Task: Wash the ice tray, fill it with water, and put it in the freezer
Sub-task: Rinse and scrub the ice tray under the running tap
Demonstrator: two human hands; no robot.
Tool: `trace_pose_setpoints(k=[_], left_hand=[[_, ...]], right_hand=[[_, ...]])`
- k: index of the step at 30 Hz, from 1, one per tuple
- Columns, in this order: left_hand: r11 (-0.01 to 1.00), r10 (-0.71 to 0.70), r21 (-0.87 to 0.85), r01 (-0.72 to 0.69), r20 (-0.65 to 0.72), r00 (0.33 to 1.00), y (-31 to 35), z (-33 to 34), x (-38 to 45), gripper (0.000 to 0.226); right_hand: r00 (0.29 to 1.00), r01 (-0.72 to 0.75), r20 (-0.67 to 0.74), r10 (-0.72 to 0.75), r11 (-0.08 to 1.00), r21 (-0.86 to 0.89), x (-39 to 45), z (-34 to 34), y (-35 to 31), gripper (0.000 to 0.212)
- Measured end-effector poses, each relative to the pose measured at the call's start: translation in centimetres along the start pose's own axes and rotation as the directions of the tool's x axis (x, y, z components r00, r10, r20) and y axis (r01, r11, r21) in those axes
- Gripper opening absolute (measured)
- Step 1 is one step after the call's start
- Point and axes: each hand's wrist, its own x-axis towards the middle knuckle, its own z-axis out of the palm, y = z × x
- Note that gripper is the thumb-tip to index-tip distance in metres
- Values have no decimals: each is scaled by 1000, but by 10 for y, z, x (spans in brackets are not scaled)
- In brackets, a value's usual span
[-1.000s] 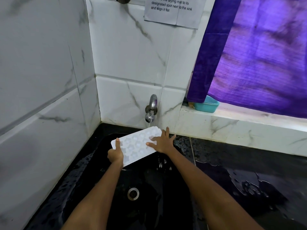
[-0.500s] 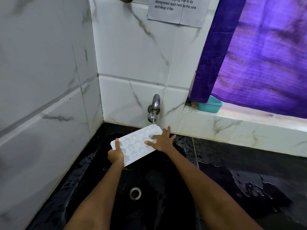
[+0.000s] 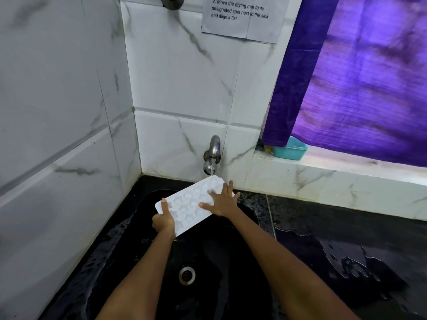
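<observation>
The white ice tray (image 3: 188, 205) sits just below the middle of the frame, held over the black sink (image 3: 143, 239) with its far corner under the tap (image 3: 212, 155). A thin stream of water seems to fall from the spout onto that corner. The tray tilts, its far end higher than the near one.

The left hand (image 3: 163, 221) grasps the tray's near left edge, thumb on top and fingers curled under it. The right hand (image 3: 221, 202) lies flat on the tray's right part, fingers spread and straight, pressing or rubbing the top without gripping anything.

This looks like the washing step, with filling and freezing yet to come. To do it well, the flat hand should probably work across every pocket, not just the right side, while the other hand slides the tray so the stream reaches each row. Keeping the tilt would let dirty water run off into the sink rather than pool. The grip at the wet edge could slip, so a firm hold matters.

The drain (image 3: 187, 275) lies lower in the frame, and the dark counter (image 3: 346, 239) at right is wet. A teal tub (image 3: 292, 150) stands on the ledge beneath a purple curtain (image 3: 358, 77).

At the top, a paper note (image 3: 242, 17) on the tiles reads "2. Move the drying mat to its designated spot next to the sink and align it flat."
</observation>
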Motion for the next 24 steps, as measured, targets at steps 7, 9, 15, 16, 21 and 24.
trace_pose_setpoints(k=[7,9,15,16,21,24], left_hand=[[999,4,44,-5,11,1000,3,7,-1,72],[998,15,57,-18,43,999,10,16,-4,72],[993,85,78,-90,59,995,30,29,2,73],[991,92,89,-98,66,994,29,29,2,72],[994,75,73,-80,67,995,24,29,1,72],[988,106,107,-113,68,992,26,26,2,70]], right_hand=[[973,104,-206,-100,995,8,-11,9,-3,49],[983,47,-179,-48,999,-8,-12,13,-4,53],[972,64,-232,-43,995,81,-11,-4,10,52],[969,55,-242,-46,998,30,-11,-6,14,51],[979,74,-192,-68,997,28,-14,-4,11,58],[980,61,-190,-62,998,-7,-14,-6,15,53]])
